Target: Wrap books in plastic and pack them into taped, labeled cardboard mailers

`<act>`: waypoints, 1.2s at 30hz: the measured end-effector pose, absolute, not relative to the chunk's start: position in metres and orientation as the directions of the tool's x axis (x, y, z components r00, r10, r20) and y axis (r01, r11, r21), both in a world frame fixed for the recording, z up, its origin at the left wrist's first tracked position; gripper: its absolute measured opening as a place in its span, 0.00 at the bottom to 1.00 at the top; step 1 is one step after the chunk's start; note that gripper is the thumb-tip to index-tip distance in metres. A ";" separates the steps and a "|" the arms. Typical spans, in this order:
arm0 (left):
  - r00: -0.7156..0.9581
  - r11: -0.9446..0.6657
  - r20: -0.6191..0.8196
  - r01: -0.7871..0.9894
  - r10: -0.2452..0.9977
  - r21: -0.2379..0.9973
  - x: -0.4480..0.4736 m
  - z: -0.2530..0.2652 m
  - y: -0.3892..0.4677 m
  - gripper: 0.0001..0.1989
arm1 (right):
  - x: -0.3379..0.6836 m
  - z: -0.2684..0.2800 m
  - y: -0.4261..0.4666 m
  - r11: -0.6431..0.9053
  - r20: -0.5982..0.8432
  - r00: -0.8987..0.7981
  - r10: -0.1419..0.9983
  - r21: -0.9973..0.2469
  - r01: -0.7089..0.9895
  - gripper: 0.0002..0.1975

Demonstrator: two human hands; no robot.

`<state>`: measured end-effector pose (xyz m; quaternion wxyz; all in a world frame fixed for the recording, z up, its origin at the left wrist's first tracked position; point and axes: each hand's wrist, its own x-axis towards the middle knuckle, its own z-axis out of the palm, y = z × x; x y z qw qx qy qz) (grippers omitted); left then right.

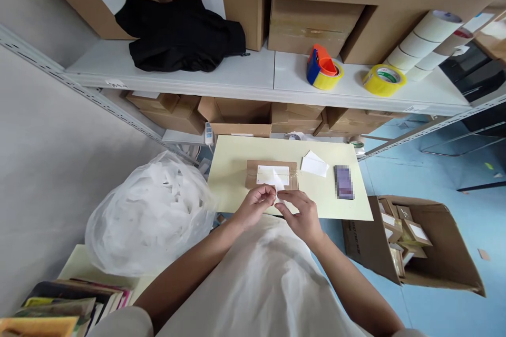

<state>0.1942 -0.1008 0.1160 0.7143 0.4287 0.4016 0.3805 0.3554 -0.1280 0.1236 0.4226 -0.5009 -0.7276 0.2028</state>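
Observation:
Between both hands is a small white slip of paper [278,180], seen nearly edge-on above the near edge of the table. My left hand [259,201] pinches its lower left side with thumb and fingertips. On its other side, my right hand [300,210] holds it between thumb and fingers. Just beyond my hands, a flat brown cardboard box [252,175] lies on the pale yellow table [229,160], with a white label [265,175] on its top and clear tape at its right end. The slip and my fingers hide part of that label.
White papers [314,164] and a blurred purple phone-like object [343,182] lie right of the box. A bag of white scraps [148,216] stands left. An open carton [443,242] of small boxes sits right. The shelf [261,76] holds a tape dispenser [324,69] and black cloth [182,31].

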 end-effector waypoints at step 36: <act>0.243 0.255 -0.223 -0.110 0.944 0.961 0.226 0.131 -0.117 0.15 | 0.377 0.129 -0.124 0.330 0.311 -0.122 0.942 -0.808 0.489 0.07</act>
